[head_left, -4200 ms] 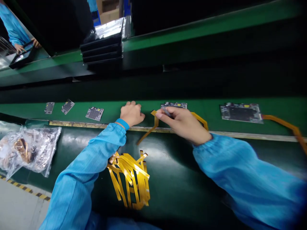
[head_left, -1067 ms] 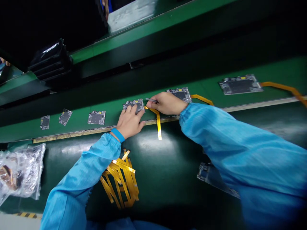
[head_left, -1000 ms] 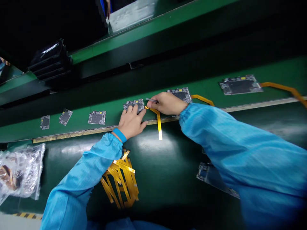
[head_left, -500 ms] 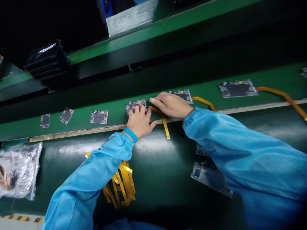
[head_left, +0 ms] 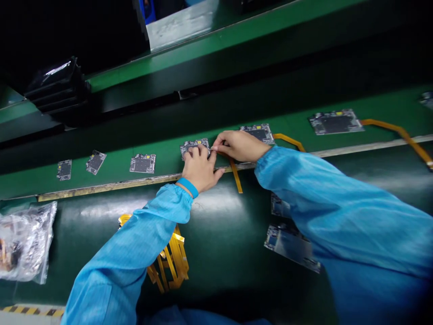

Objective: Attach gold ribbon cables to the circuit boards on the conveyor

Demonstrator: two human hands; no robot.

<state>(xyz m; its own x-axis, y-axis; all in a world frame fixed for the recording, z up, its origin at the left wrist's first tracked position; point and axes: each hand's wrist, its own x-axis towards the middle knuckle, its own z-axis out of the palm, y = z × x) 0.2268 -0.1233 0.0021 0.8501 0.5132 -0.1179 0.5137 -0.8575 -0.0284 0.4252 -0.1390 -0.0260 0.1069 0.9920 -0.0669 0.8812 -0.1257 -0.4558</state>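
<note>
We've got left fingers [head_left: 204, 152] spread on a grey rectangular circuit board [head_left: 188, 146], right fingers [head_left: 221, 148] pinching a flat orange ribbon cable [head_left: 236, 174]

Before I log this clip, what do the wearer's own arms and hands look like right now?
The left arm wears a loose, bright blue sleeve gathered at the cuff; the right sleeve matches. The left hand and right hand are ungloved. A plain blue band circles the left wrist; none shows on the right.

Glossy clear plastic bag [head_left: 29, 239], shiny ribbon cables [head_left: 181, 257], smooth green worktop [head_left: 223, 243], cloth sleeves [head_left: 115, 262]
</note>
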